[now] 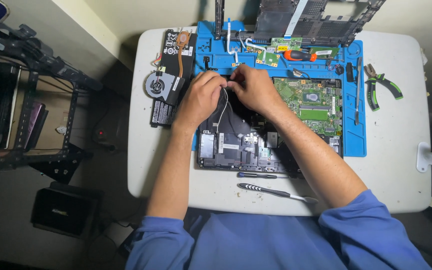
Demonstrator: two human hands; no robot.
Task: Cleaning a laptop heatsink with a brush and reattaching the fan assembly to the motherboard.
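**Both hands on a thin white cable over an opened laptop**

At the centre of the white table point(401, 150), a black laptop base point(236, 142) lies open on a blue work mat point(353, 145). Both hands meet at its 12 o'clock edge. The left hand point(201, 97) and the right hand point(256, 90) are almost touching, and their fingers are pinched narrow on a thin white cable point(222, 107) that hangs from the pinch down toward 6 o'clock, across the black base.

At 3 o'clock from the hands, a green circuit board point(311, 102) lies on the mat, just beside the right wrist. At 9 o'clock sit a round grey fan point(157, 86) with a copper heat pipe point(182, 42) and a long black battery point(176, 65) beneath them. At 1 o'clock an orange-handled screwdriver point(300, 55) rests among small green boards. Well off at 3 o'clock, green-handled pliers point(383, 87) lie on the bare table beyond the mat. At 6 o'clock, near the table's front edge, lie a small black screwdriver point(256, 175) and a black-and-silver prying tool point(276, 193), side by side and apart.
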